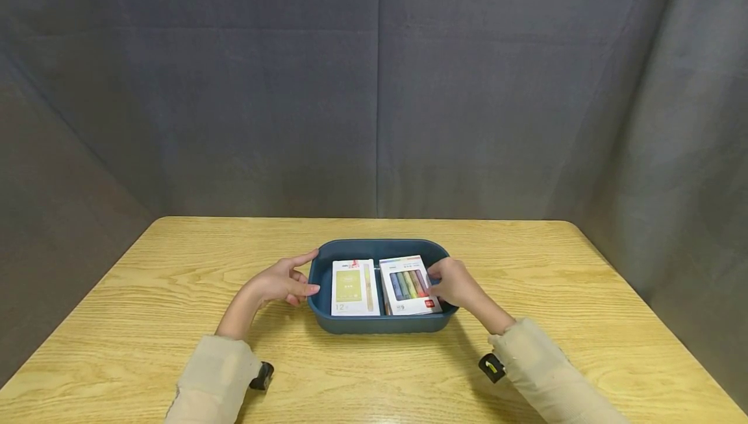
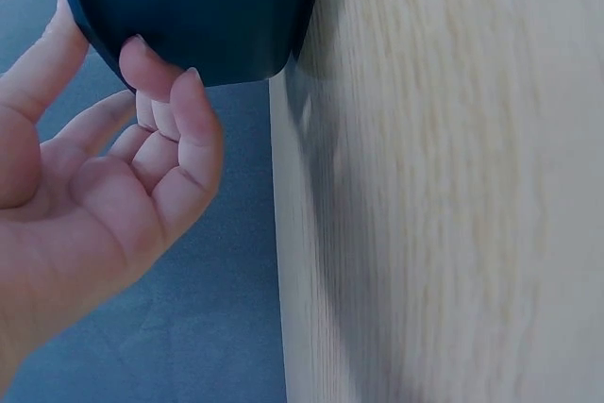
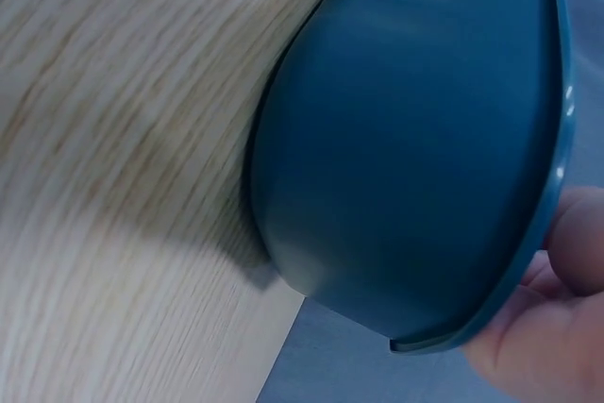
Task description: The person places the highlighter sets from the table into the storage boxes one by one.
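Observation:
A dark blue bin (image 1: 382,325) with rounded corners and a divider stands on the wooden table. In its left compartment lies a white box (image 1: 354,287) with a green panel and the number 12. The right compartment holds a white windowed box (image 1: 409,286) showing several coloured sticks, slightly turned. My left hand (image 1: 287,281) holds the bin's left end, thumb and index finger at the rim and the other fingers curled by the outer wall. My right hand (image 1: 458,284) reaches over the right rim and pinches the windowed box's right edge; its fingertips are partly hidden.
The light wood table (image 1: 374,375) extends around the bin. A grey curtain (image 1: 374,99) hangs behind the table and along both sides. Small black devices are strapped under both sleeves (image 1: 213,372).

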Available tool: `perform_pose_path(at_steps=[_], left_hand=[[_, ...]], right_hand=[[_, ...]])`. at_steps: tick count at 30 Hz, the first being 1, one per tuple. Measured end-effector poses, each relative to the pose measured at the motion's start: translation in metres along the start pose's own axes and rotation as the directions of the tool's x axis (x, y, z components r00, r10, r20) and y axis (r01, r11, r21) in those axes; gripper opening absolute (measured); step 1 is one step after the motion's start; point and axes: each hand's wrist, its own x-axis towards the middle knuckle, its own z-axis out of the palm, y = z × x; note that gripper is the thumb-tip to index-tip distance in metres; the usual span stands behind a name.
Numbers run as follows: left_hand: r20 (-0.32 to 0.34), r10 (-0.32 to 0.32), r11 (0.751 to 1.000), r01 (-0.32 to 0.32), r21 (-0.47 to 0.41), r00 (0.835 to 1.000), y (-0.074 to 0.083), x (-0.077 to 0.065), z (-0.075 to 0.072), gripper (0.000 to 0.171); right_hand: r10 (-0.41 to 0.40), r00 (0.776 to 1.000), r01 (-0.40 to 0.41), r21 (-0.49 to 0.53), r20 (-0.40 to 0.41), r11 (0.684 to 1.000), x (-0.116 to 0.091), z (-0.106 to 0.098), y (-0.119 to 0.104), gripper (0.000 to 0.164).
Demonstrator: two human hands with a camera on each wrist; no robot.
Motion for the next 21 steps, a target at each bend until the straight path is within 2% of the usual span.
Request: perform_pose_path(at_steps=[4,7,10,15,18,21], left_hand=[[-0.004,0.002,1.0,-0.002,0.006,1.0,0.0,0.0,-0.001,0.077],[0.0,0.006,1.0,-0.006,0.014,1.0,0.0,0.0,-0.001,0.078],[0.003,0.017,0.998,-0.017,0.053,1.0,0.0,-0.001,-0.002,0.078],[-0.02,0.038,0.986,-0.034,0.163,0.999,0.003,-0.005,0.0,0.076],[-0.085,0.043,0.967,-0.02,0.255,0.995,0.01,-0.008,0.007,0.072],[-0.184,0.085,0.919,-0.006,0.395,0.979,0.02,-0.011,0.018,0.065]], right_hand=[[-0.015,1.0,0.015,-0.019,0.0,1.0,0.0,0.001,0.0,0.023],[-0.046,0.999,0.046,-0.019,0.001,0.999,0.0,0.001,0.0,0.008],[-0.101,0.995,0.101,-0.007,0.012,0.995,0.0,0.001,0.001,0.015],[-0.136,0.991,0.137,0.038,-0.021,0.99,-0.003,-0.001,0.002,0.011],[-0.116,0.991,0.12,0.052,-0.062,0.991,-0.007,-0.003,0.0,0.025],[-0.123,0.987,0.128,0.047,-0.105,0.991,-0.01,-0.004,0.0,0.03]])
